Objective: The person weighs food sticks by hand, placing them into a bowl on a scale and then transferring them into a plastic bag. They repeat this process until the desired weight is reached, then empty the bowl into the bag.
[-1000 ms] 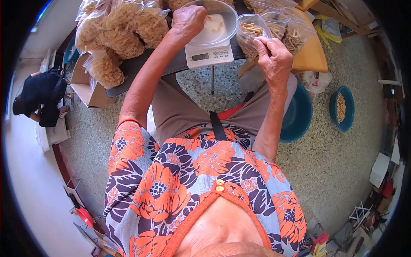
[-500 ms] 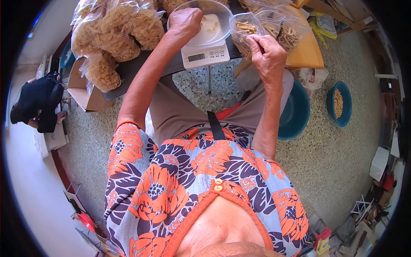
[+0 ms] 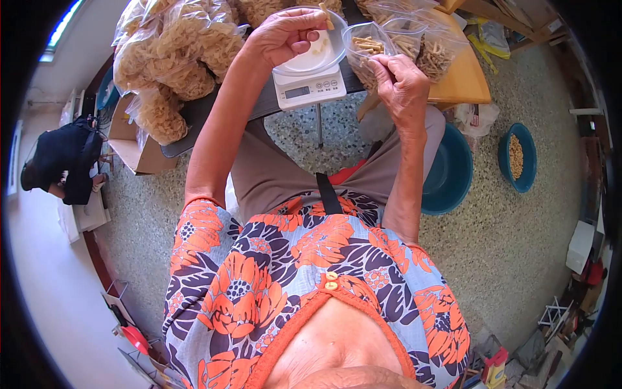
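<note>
My left hand (image 3: 288,34) is raised over the clear plastic bowl (image 3: 343,57), its fingers pinching a short tan stick (image 3: 326,15). The bowl rests on a white digital kitchen scale (image 3: 311,97) at the table's edge, with a few pale pieces in it. My right hand (image 3: 403,81) grips the rim of an open clear plastic bag (image 3: 363,61) that holds similar sticks. Another bag of sticks (image 3: 442,55) leans beside it on the right.
Large bags of tan dried flakes (image 3: 188,58) crowd the dark table (image 3: 220,104) on the left. A wooden stool (image 3: 470,84) supports the stick bags. Teal basins (image 3: 450,168) stand on the floor at right. A person in black (image 3: 61,155) bends over at far left.
My left hand has risen out of the bowl and moved right toward the bag, a stick now showing in its fingers. My right hand still holds the bag, almost unmoved.
</note>
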`<state>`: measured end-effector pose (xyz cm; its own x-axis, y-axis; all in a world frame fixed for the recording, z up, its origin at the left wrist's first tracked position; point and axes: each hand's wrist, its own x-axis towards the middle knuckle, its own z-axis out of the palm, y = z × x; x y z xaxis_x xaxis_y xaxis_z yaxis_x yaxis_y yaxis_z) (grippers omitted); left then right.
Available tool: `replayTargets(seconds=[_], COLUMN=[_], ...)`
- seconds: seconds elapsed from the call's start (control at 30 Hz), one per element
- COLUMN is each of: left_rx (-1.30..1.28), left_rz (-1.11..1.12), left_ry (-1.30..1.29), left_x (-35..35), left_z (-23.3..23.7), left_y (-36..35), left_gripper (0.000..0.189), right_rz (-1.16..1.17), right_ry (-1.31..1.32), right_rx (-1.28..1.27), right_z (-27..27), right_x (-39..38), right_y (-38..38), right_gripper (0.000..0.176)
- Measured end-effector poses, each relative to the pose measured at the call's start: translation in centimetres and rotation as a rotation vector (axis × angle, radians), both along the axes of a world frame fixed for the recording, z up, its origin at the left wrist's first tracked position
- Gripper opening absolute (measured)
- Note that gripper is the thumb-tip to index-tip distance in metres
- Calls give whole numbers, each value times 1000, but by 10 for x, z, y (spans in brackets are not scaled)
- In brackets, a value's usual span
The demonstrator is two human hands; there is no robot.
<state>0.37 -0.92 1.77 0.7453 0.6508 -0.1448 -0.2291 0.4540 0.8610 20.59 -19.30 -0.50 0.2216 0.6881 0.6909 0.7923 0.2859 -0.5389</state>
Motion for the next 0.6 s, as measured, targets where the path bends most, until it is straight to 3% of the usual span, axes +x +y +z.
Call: replayTargets(seconds=[0.07,0.17,0.23,0.27,0.3,0.37,0.53,0.6], left_rx=[-15,180,618,780,778,1166,1085,1161], left_rz=[15,42,179,157,157,276,278,305], left_ry=[-38,57,268,242,243,426,370,541], left_x=[4,18,31,35,39,44,26,8], left_z=[19,28,28,27,26,36,44,31], left_y=[-19,-33,-40,-42,-44,-53,-22,9], left_gripper=[12,10,14,16,16,16,7,11], right_rz=[-2,-2,0,-1,-1,-2,1,-18], right_ry=[4,11,14,13,12,10,17,9], right_rx=[0,1,3,3,3,7,5,4], right_z=[1,1,1,1,0,-1,2,2], right_x=[0,1,2,3,3,3,2,3], right_y=[-1,-3,-2,-2,-2,-2,-5,-5], right_gripper=[12,13,14,14,15,14,12,11])
